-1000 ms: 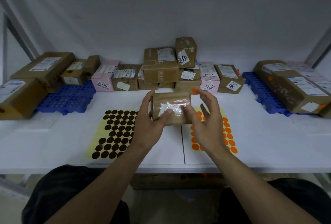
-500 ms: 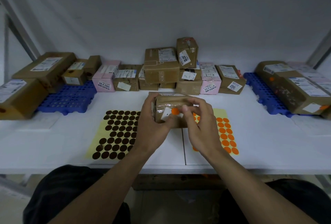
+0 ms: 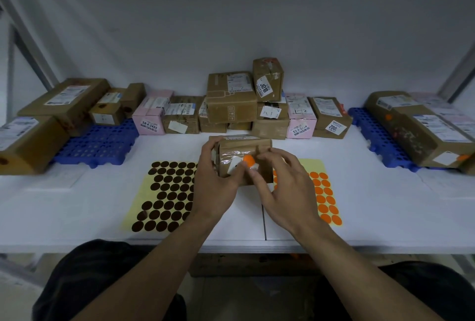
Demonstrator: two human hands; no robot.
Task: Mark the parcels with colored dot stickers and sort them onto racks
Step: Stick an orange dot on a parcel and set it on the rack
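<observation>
My left hand [image 3: 213, 187] grips a small brown taped parcel [image 3: 241, 146] by its left end, holding it just above the white table [image 3: 77, 205]. An orange dot sticker [image 3: 248, 160] sits on the parcel's near face beside a white label. The thumb of my right hand [image 3: 285, 192] presses at the sticker's lower edge, and its fingers lie loosely against the parcel's right side. A sheet of dark brown dots [image 3: 167, 192] lies to the left under my hands, and a sheet of orange dots [image 3: 323, 197] to the right.
A pile of brown and pink parcels [image 3: 231, 99] lines the back of the table. A blue rack [image 3: 97, 143] at the left carries brown boxes; another blue rack [image 3: 365, 128] at the right carries long brown parcels, some with orange dots. My knees are below the table edge.
My right hand carried an orange dot from its fingertip onto the parcel's near face and now presses it down. My left hand has kept hold of the parcel, which tilted slightly towards me.
</observation>
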